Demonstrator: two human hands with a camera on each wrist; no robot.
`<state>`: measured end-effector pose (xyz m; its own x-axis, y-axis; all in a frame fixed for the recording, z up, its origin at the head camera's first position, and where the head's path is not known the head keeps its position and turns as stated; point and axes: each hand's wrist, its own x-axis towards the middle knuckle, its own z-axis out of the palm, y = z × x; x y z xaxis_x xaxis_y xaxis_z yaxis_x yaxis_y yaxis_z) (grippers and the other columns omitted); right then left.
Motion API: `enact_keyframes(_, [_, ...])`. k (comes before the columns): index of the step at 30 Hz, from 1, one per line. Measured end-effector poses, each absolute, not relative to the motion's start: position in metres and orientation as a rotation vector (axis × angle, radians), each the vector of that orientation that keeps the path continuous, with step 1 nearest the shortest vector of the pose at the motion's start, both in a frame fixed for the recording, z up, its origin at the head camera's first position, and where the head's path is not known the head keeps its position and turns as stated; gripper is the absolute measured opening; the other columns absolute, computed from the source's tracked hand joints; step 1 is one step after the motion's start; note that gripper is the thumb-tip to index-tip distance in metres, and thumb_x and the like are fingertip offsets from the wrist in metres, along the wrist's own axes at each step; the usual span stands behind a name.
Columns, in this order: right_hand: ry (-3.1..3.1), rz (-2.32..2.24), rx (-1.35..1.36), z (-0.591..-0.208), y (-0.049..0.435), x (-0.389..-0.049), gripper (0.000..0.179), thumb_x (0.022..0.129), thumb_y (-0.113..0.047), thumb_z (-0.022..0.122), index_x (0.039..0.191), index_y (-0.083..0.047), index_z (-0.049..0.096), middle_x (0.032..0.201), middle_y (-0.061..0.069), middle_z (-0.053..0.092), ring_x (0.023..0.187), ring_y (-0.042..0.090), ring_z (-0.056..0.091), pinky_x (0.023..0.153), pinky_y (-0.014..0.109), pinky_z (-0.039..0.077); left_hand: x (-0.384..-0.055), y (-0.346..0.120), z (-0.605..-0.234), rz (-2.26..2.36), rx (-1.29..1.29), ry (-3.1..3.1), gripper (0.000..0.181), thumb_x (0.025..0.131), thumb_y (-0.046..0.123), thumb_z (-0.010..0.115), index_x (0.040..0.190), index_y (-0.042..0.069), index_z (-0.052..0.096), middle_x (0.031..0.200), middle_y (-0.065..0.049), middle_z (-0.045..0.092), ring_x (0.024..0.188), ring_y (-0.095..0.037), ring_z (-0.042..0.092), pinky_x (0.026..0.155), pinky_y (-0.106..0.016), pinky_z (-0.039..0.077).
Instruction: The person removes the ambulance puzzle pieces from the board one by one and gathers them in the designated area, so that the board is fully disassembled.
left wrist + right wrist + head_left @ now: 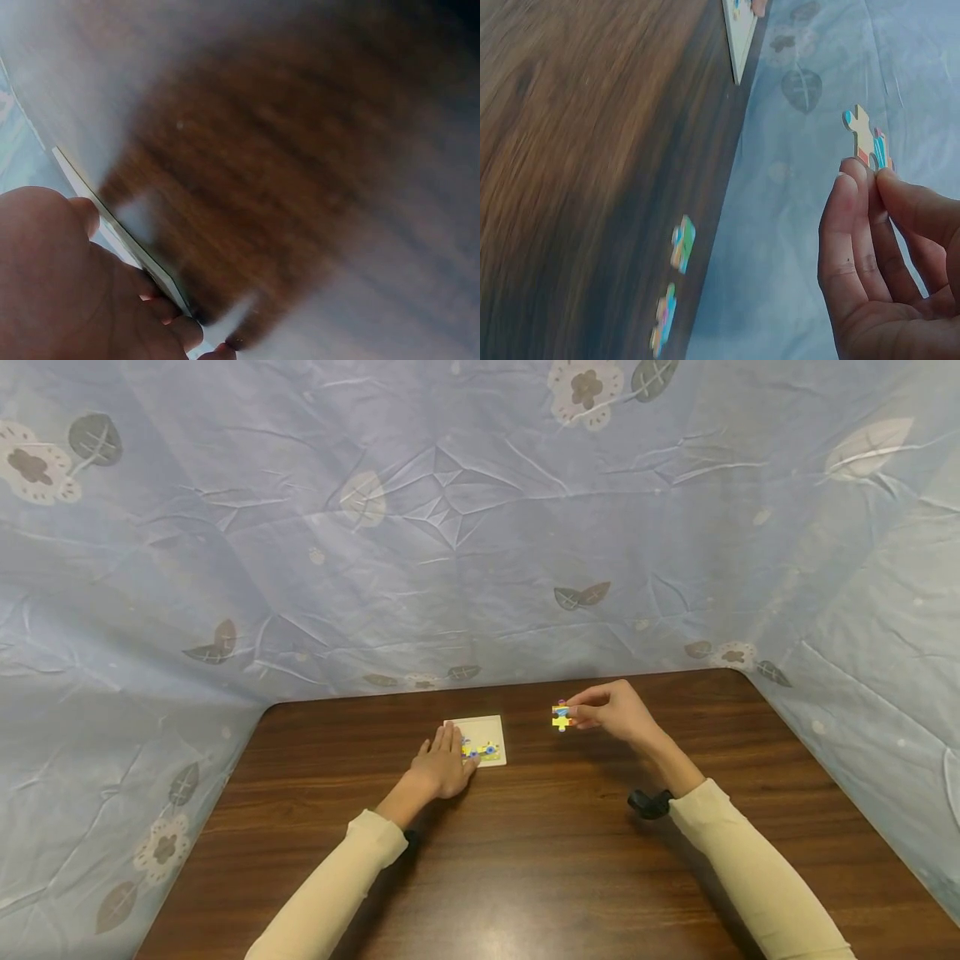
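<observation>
My right hand (617,712) pinches a yellow and blue jigsaw piece (560,718) between thumb and fingertips, held up off the table. In the right wrist view the same jigsaw piece (862,139) stands nearly edge-on above the fingertips. My left hand (441,767) rests with straight fingers on the left side of a square cream puzzle board (480,729). A few joined pieces (483,750) with a colourful picture lie along the board's lower part, partly hidden by that hand. From the left wrist view, the left palm (67,292) lies along the board's edge (142,255).
Two loose jigsaw pieces, one greenish (682,244) and one pink and blue (662,321), lie on the brown wooden table (517,860) in the right wrist view. A flowered pale blue cloth (480,568) hangs around the table's back and sides.
</observation>
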<state>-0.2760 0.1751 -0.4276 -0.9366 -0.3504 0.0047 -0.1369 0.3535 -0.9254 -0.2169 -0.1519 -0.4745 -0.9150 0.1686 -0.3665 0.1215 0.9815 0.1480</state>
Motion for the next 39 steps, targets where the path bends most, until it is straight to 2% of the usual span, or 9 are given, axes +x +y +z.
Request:
enact_keyframes(5, [2.456,-1.583,-0.42,-0.424,0.198,-0.272,0.026,0.098,-0.012,0.075,0.116,0.006,0.077,0.119,0.028,0.076,0.089,0.027,0.08,0.081,0.035,0.068,-0.216,-0.151,-0.476,0.188,0.201,2.737,0.079,0.114,0.053,0.025,0.168,0.0,0.002,0.178,-0.019,-0.006,0.167,-0.033,-0.002,0.137,-0.053,0.01])
enact_keyframes(7, [2.485,-1.542,-0.411,-0.424,0.207,-0.272,0.027,0.099,-0.014,0.074,0.118,0.006,0.077,0.118,0.028,0.076,0.089,0.026,0.08,0.081,0.035,0.067,-0.216,-0.152,-0.476,0.186,0.197,2.736,0.08,0.114,0.053,0.025,0.168,0.0,0.001,0.178,-0.019,-0.007,0.167,-0.033,-0.002,0.137,-0.054,0.01])
enact_keyframes(15, [2.556,-1.383,-0.281,-0.439,0.236,-0.274,0.028,0.101,-0.019,0.072,0.12,0.002,0.077,0.112,0.02,0.079,0.093,0.033,0.08,0.083,0.042,0.067,-0.215,-0.153,-0.475,0.176,0.204,2.745,0.079,0.114,0.054,0.023,0.168,0.001,0.0,0.178,-0.018,-0.008,0.167,-0.032,-0.002,0.137,-0.052,0.01])
enact_keyframes(20, [2.549,-1.377,-0.288,-0.451,0.247,-0.279,0.027,0.102,-0.011,0.069,0.121,0.008,0.074,0.112,0.025,0.078,0.092,0.033,0.08,0.081,0.04,0.067,-0.216,-0.153,-0.475,0.183,0.207,2.757,0.079,0.114,0.053,0.024,0.168,0.0,0.003,0.178,-0.018,-0.006,0.168,-0.032,0.0,0.137,-0.053,0.012])
enact_keyframes(27, [2.549,-1.326,-0.262,-0.461,0.253,-0.286,0.03,0.1,-0.012,0.072,0.121,0.011,0.073,0.112,0.027,0.077,0.088,0.027,0.08,0.077,0.036,0.068,-0.215,-0.153,-0.474,0.188,0.215,2.759,0.078,0.114,0.052,0.025,0.168,0.0,0.004,0.178,-0.018,-0.005,0.168,-0.032,0.001,0.137,-0.053,0.012])
enact_keyframes(32, [2.601,-1.218,-0.269,-0.464,0.251,-0.292,0.026,0.1,-0.012,0.071,0.116,0.008,0.076,0.101,0.021,0.081,0.084,0.023,0.078,0.074,0.036,0.067,-0.216,-0.154,-0.475,0.182,0.215,2.762,0.078,0.114,0.052,0.025,0.168,0.001,0.004,0.178,-0.018,-0.005,0.168,-0.031,0.001,0.137,-0.052,0.012])
enact_keyframes(39, [2.682,-1.032,-0.244,-0.466,0.243,-0.299,0.018,0.096,-0.011,0.071,0.104,0.002,0.081,0.093,0.014,0.081,0.075,0.019,0.074,0.063,0.033,0.058,-0.216,-0.154,-0.476,0.174,0.222,2.764,0.078,0.114,0.052,0.024,0.168,0.0,0.004,0.178,-0.018,-0.004,0.168,-0.032,0.001,0.137,-0.053,0.012])
